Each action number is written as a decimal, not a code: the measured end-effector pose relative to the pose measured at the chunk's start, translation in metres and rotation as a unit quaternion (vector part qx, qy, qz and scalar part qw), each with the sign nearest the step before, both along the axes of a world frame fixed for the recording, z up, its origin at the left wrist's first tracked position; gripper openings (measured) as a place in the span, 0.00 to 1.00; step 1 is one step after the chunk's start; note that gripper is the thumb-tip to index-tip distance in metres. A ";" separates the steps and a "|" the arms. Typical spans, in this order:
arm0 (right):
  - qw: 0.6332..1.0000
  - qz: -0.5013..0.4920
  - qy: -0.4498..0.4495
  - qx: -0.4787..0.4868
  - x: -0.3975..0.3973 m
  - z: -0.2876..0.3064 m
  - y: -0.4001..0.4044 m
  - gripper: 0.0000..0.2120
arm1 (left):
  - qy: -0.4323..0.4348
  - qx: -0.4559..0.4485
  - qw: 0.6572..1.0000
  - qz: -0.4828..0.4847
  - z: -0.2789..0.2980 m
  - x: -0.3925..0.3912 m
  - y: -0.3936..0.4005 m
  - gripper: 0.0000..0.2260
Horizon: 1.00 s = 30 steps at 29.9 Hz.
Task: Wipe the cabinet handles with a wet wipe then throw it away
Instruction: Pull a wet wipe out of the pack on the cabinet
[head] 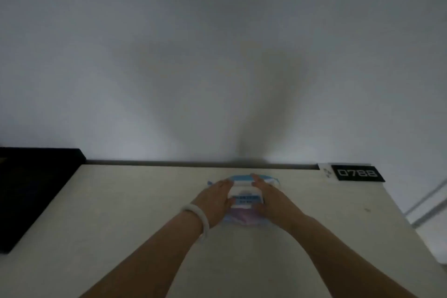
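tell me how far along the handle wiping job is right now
Nothing looks finished yet. In hand: the left hand and right hand sit on either side of the wet wipe pack on the beige top, apparently opening it; no loose wipe shows. Left: pulling a wipe, wiping the handles, which are out of view, and binning it.

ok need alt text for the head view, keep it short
Two bare hands, left hand and right hand, rest on either side of a wet wipe pack lying on a pale cabinet top against a grey wall. A black plaque reads 0788.
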State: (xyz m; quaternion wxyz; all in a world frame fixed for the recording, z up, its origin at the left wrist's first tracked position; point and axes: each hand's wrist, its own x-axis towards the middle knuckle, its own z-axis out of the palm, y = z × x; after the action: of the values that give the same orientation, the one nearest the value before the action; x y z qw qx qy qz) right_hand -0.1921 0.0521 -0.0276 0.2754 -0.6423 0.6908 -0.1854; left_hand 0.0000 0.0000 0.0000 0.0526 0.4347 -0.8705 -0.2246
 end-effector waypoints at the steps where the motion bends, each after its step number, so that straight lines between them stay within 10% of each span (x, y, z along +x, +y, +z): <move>1: 1.000 0.011 -0.008 0.000 0.000 -0.004 -0.002 0.39 | -0.003 0.002 1.000 -0.003 -0.005 -0.002 0.000 0.25; 15: 0.965 0.016 0.127 -0.228 0.020 -0.054 0.021 0.25 | 0.108 -0.016 0.989 0.098 -0.075 0.006 0.019 0.30; 24: 0.967 -0.212 -0.072 -0.119 0.020 -0.010 0.006 0.24 | 0.243 0.048 0.959 0.137 -0.073 0.013 0.056 0.25; 30: 0.968 -0.167 0.045 -0.184 0.031 -0.020 0.037 0.28 | 0.171 -0.125 0.977 0.020 -0.068 0.001 0.057 0.15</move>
State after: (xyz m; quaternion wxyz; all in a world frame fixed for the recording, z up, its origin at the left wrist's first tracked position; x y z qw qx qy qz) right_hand -0.1615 0.0889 -0.0475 0.0863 -0.5654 0.7536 -0.3240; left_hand 0.0012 0.0571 -0.0683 0.2588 0.3970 -0.8611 -0.1842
